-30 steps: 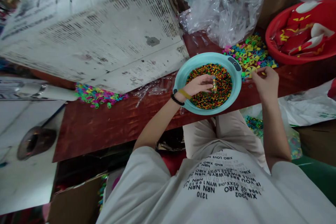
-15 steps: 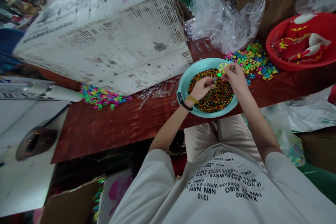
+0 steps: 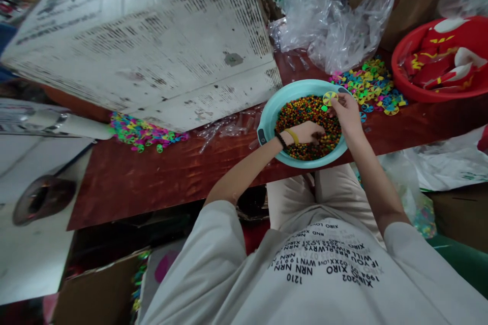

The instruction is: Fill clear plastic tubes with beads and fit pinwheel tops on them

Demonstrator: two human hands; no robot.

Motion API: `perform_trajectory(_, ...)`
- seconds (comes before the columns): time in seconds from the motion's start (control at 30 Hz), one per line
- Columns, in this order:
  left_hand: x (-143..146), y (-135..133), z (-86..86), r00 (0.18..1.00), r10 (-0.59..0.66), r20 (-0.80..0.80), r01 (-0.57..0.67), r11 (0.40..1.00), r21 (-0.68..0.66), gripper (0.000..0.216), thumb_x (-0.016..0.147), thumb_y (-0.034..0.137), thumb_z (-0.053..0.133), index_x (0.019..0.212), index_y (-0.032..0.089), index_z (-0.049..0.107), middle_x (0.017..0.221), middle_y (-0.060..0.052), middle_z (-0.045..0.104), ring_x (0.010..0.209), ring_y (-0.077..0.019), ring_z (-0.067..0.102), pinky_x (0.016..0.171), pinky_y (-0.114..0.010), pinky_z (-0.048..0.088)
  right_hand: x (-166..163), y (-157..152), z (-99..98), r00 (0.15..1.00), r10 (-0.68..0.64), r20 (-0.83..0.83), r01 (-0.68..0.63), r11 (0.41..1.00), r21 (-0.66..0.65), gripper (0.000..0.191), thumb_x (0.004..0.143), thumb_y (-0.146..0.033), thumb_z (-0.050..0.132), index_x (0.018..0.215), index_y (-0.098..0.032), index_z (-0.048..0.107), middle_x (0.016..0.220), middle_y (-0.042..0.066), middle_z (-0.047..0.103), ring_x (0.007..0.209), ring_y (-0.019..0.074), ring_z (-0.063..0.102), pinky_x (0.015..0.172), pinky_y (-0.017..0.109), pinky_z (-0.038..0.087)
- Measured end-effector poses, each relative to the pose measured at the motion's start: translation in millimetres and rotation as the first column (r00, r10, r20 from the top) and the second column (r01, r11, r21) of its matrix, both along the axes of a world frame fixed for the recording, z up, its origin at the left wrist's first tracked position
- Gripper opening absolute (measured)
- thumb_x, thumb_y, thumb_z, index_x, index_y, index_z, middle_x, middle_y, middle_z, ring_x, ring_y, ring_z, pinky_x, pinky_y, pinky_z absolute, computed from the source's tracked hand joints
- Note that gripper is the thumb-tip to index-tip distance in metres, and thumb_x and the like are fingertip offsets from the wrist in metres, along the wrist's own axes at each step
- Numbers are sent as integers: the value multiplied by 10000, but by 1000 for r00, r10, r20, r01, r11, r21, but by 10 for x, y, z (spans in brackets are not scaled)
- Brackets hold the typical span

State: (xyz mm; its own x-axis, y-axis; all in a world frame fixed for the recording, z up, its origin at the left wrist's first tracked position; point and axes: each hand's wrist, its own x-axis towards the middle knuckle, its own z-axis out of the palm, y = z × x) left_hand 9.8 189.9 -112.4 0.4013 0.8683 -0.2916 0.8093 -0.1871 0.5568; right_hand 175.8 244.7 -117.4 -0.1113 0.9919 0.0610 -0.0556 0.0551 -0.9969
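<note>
A light blue basin (image 3: 269, 107) holds a mass of small round beads (image 3: 299, 111) in mixed colours. Into these beads reaches my left hand (image 3: 307, 133), its fingers curled downward; whatever they grip is too small or hidden to make out. Over the basin's right rim, my right hand (image 3: 347, 110) pinches a small yellow spoked plastic wheel (image 3: 330, 98), which has a bright green piece (image 3: 324, 108) just below it. Behind the right hand lies a pile of similar coloured plastic pieces (image 3: 371, 84).
A large white carton (image 3: 183, 56) stands left of the basin on the red-brown table (image 3: 152, 177). Clear plastic tubes (image 3: 221, 129) lie beside it, near another coloured pile (image 3: 141, 132). Plastic bags (image 3: 335, 25) and a red basin (image 3: 400, 78) with red packets are at the back right.
My left hand has moved away from the right hand and down into the beads. The right hand still holds the yellow wheel near the rim. The view has shifted slightly.
</note>
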Motion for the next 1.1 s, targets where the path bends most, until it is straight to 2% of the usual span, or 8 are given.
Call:
perform_trajectory(0.1,-81,36,8,964,63,259,-44,996,-78,210,793,103,747,995,161,751,1019,-64,777,938,-207,720,940,-358,587,9,-42,41,999,20,32,-22,998,66,559,808,-802,691,934,-266,594,805,20,631,744,217,641,702,377,572)
perform_trajectory(0.2,-197,24,11,812,256,525,-172,964,-205,232,768,68,742,988,134,704,1003,-61,731,955,-195,695,963,-398,599,14,-86,105,998,52,35,-55,994,95,545,824,-801,669,937,-271,614,842,30,640,803,231,642,765,392,572)
perform_trajectory(0.3,-270,-19,37,694,389,605,-254,920,-299,279,780,88,755,1046,145,693,1073,-62,706,1017,-193,680,990,-420,610,12,-121,159,994,101,47,-106,987,117,549,826,-801,677,951,-269,625,857,38,648,825,240,639,792,395,561)
perform_trajectory(0.4,-289,-60,79,612,457,645,-273,888,-370,321,822,144,753,1135,165,685,1176,-85,694,1054,-200,689,957,-420,641,5,-147,192,986,148,74,-157,977,143,559,834,-807,679,943,-261,627,844,37,653,801,237,626,798,395,552)
perform_trajectory(0.57,-275,-78,109,650,363,667,-169,925,-339,330,837,202,786,1158,178,714,1239,-108,691,1079,-235,714,949,-476,659,15,-172,222,990,72,121,-99,966,237,545,892,-804,632,976,-266,611,887,35,664,850,245,637,871,411,557)
perform_trajectory(0.8,-303,-72,80,640,379,668,-187,921,-342,370,887,312,804,1211,165,700,1250,-126,693,1120,-270,715,965,-518,656,34,-151,168,979,77,186,-125,957,261,518,936,-792,597,1001,-278,602,850,36,603,830,258,610,838,429,565)
perform_trajectory(0.97,-379,-82,99,580,402,708,-230,915,-331,435,906,388,792,1274,179,690,1350,-133,675,1220,-276,663,972,-465,655,27,-126,104,988,25,152,-73,945,320,588,901,-852,610,973,-269,609,811,23,595,748,229,582,781,422,570)
perform_trajectory(1.1,-402,-57,75,625,339,703,-196,940,-279,421,900,323,783,1290,178,715,1367,-144,686,1163,-261,687,944,-413,643,32,-148,137,993,-18,118,-24,939,342,577,914,-844,610,986,-271,609,795,2,577,765,216,595,801,408,578)
